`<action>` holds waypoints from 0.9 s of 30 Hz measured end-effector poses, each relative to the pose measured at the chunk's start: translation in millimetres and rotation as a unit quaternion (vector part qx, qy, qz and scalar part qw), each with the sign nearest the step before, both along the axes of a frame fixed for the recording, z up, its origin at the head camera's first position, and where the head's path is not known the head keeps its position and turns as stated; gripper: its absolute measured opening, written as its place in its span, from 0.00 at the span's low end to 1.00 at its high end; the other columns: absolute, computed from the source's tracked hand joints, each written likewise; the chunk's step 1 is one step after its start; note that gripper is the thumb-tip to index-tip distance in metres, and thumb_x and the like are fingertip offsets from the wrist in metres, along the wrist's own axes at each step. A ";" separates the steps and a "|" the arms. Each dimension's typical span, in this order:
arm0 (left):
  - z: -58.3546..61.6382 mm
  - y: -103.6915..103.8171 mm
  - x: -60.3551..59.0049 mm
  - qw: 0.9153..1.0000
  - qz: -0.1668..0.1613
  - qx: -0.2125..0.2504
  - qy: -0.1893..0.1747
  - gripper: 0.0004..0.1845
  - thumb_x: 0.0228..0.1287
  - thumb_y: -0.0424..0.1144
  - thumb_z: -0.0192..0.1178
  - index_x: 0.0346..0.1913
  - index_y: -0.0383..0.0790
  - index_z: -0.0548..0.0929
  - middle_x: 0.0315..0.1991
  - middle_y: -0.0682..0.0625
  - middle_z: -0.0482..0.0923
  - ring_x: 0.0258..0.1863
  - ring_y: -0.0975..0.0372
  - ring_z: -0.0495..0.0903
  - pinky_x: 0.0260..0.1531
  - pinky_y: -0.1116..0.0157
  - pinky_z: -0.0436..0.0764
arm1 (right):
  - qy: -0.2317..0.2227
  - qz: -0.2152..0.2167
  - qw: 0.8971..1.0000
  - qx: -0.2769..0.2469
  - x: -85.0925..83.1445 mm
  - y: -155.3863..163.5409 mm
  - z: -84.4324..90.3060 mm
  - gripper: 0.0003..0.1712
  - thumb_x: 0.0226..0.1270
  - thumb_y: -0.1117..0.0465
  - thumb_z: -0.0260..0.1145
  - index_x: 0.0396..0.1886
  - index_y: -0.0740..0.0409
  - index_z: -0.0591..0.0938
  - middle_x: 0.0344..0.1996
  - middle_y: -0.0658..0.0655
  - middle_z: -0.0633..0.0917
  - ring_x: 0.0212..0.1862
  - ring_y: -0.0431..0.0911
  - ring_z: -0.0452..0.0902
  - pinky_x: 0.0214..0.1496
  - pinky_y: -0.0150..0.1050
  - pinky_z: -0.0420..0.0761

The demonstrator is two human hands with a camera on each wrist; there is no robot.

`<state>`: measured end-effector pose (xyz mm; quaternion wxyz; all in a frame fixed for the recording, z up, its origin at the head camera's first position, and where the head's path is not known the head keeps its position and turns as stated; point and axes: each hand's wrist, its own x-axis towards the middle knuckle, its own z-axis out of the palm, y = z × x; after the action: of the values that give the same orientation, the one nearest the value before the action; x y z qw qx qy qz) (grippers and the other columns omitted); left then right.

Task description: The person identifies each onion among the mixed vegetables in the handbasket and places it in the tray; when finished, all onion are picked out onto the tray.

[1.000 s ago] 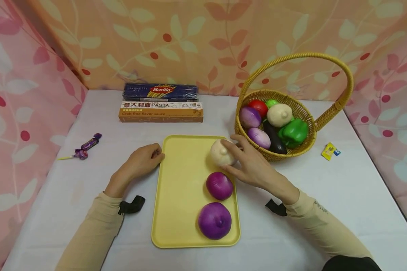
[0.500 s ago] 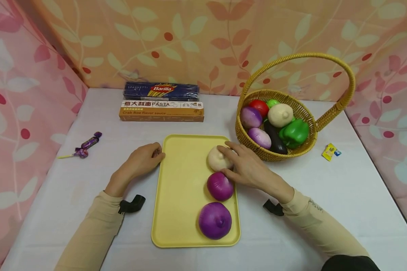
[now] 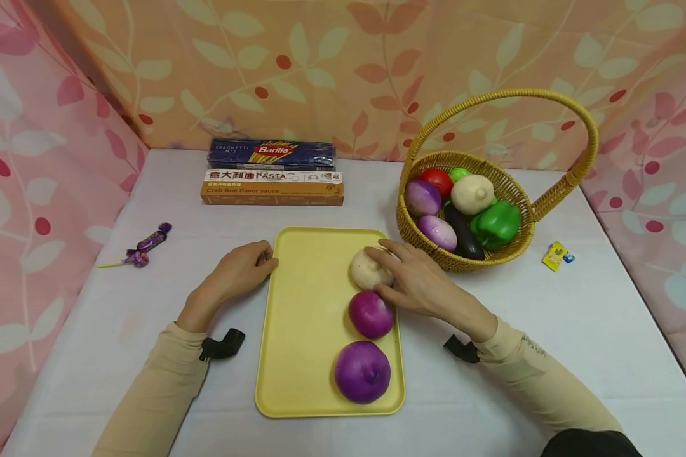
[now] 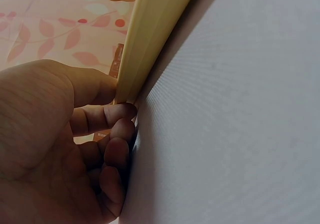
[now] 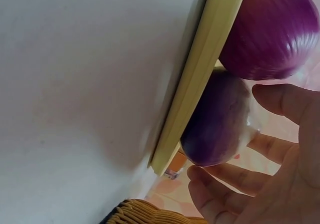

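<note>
A yellow tray (image 3: 305, 324) lies on the white-covered table. In the head view my left hand (image 3: 234, 273) is at its left edge; the left wrist view shows the thumb on the rim (image 4: 135, 49) and the fingertips beneath, pinching it. My right hand (image 3: 423, 279) is curled round a turnip (image 3: 367, 269) at the tray's far right. Seen from the right wrist, that turnip (image 5: 217, 116) is white on top and purple below, and stands on the tray. A red onion (image 3: 371, 313) sits just below my right thumb. Nearer me is a round purple vegetable (image 3: 363, 372) with a nub.
A wicker basket (image 3: 526, 238) with a tall handle holds several vegetables, right behind my right hand. At the back are a Barilla spaghetti pack (image 3: 271, 152) and a pasta box (image 3: 271, 190). Wrapped candies (image 3: 151, 241) lie left, and small packets (image 3: 556, 256) lie right.
My right hand has moved slightly left and towards me with the turnip, bringing it close to the red onion. Over the last half second it hardly moves. The left hand stays at the tray edge.
</note>
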<state>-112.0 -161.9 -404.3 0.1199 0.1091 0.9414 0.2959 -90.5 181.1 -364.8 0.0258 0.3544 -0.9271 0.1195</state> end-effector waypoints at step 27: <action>0.9 -0.1 0.2 1.000 0.000 0.000 -0.001 0.09 0.70 0.42 0.53 0.36 0.40 0.77 0.25 0.50 0.70 0.26 0.59 0.68 0.29 0.64 0.65 | -0.083 -0.195 0.975 -0.064 -44.3 70.9 42.4 0.33 0.71 0.51 0.61 0.69 0.62 0.66 0.63 0.67 0.74 0.66 0.63 0.68 0.67 0.61 0.66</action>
<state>-111.8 -161.9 -403.4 0.1205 0.1092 0.9412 0.2961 -134.8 252.1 -322.4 -0.0062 0.1536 -0.9675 0.2008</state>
